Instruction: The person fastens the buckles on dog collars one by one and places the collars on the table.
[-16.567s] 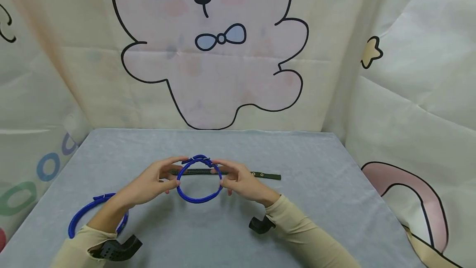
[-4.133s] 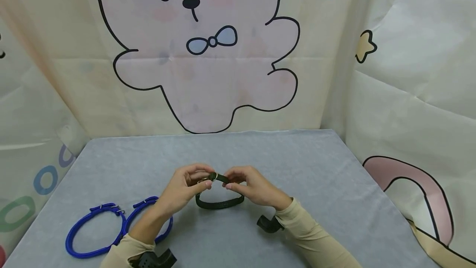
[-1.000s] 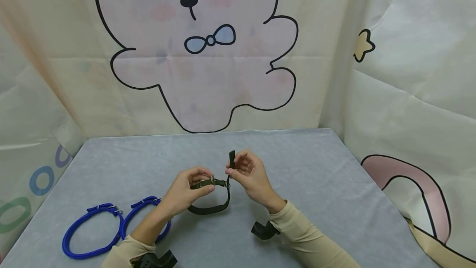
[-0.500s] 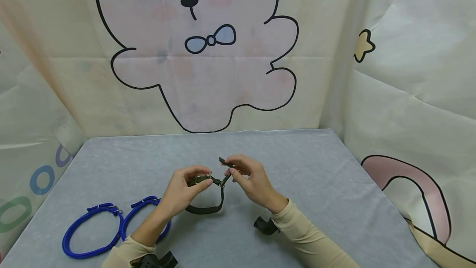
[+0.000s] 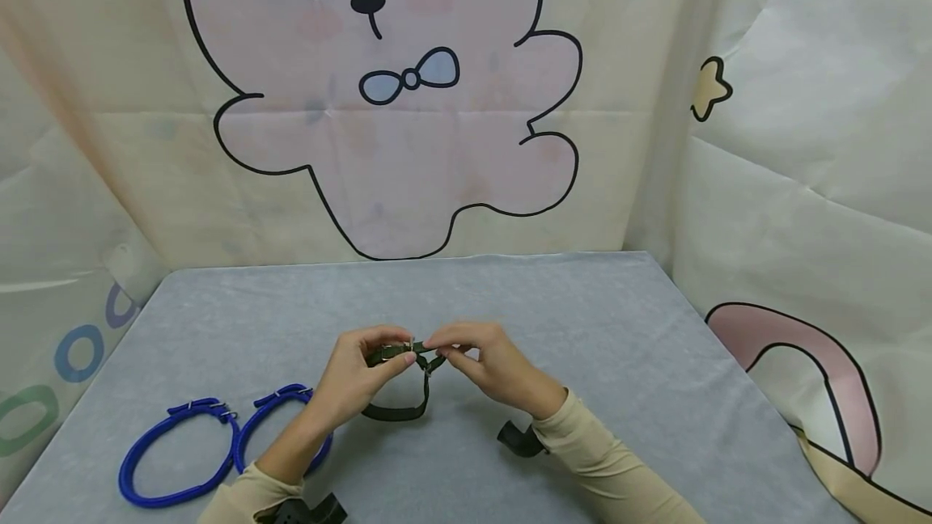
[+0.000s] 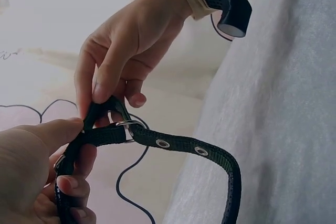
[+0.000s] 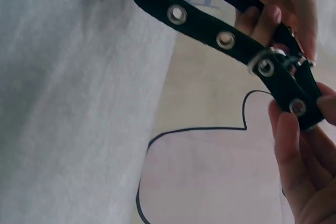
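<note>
A dark green collar (image 5: 396, 413) with metal eyelets hangs in a loop between both hands over the table. My left hand (image 5: 357, 369) pinches its buckle end between thumb and fingers. With thumb and fingertips, my right hand (image 5: 498, 364) pinches the strap's free end close to the left fingertips. In the left wrist view the strap (image 6: 210, 153) passes through a metal ring (image 6: 128, 124), and its end bends back towards the left thumb. The right wrist view shows several eyelets (image 7: 226, 39) along the strap. Fingers partly hide the buckle.
Two blue collars, one at the far left (image 5: 128, 467) and one beside it (image 5: 284, 396), lie closed into loops on the grey-covered table (image 5: 582, 314). The left forearm covers part of the second. Printed curtains (image 5: 626, 184) stand around the table.
Earlier the hands held a blue collar while the green one lay flat. Within the last second my right hand came down and left, folding the raised strap end back towards the buckle.
</note>
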Demonstrator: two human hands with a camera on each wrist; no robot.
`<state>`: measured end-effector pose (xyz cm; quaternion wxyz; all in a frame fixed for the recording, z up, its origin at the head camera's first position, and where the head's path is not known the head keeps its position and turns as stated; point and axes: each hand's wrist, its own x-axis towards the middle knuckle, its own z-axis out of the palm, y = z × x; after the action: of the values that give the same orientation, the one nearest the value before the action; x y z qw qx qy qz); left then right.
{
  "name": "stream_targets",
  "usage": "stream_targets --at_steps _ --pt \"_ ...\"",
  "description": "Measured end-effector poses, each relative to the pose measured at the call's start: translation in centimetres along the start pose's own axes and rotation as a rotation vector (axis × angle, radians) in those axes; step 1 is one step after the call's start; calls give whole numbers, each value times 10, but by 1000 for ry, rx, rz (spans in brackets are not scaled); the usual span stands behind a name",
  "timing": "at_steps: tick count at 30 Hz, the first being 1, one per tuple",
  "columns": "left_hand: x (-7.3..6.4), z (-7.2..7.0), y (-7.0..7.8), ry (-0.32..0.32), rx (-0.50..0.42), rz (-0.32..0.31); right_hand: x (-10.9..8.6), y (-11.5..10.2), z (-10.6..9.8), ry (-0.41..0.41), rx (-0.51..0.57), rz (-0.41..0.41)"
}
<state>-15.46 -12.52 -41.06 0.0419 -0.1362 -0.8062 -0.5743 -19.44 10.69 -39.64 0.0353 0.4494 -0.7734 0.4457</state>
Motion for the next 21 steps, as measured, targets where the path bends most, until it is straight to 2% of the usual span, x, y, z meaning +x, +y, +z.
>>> stream_targets --at_steps 3,7,10,13,16,21 --pt "0 0 0 -6 -5 -1 0 1 5 14 40 12" --pt "1 0 1 -18 -31 -15 -1 2 13 60 139 84" --pt "2 0 2 -14 -46 -17 -2 4 16 133 263 156" --pt "3 1 4 -8 -52 -26 -1 5 18 208 352 179" --pt "3 1 4 -13 -62 -40 0 5 21 243 340 163" --pt "1 2 1 -35 -80 -30 -1 4 27 226 234 125"
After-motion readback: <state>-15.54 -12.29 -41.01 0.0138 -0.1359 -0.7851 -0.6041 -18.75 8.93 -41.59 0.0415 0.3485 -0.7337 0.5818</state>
